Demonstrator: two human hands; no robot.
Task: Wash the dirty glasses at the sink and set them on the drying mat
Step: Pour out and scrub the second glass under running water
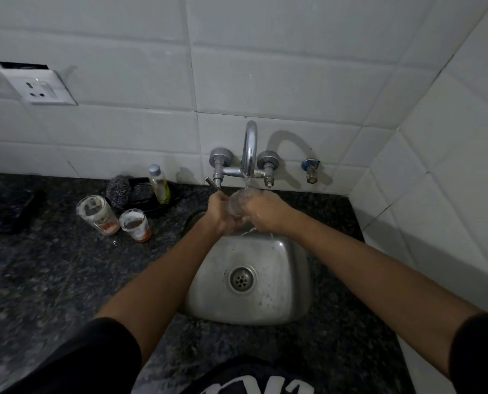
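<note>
Two hands grip one clear glass (238, 204) under the running tap (249, 149), above the steel sink (282, 282) at frame centre: left hand (221, 213), right hand (265, 213). Two soapy glasses, tall glass (97, 214) and short glass (135, 225), stand left of centre on the dark surface (52, 274).

Clear glass (236, 204) under running faucet stream, above steel sink (279, 282), gripped between both hands. Two soapy glasses, tall (97, 215) and short (135, 224), upright on table left of sink, orange residue at bases.
</note>
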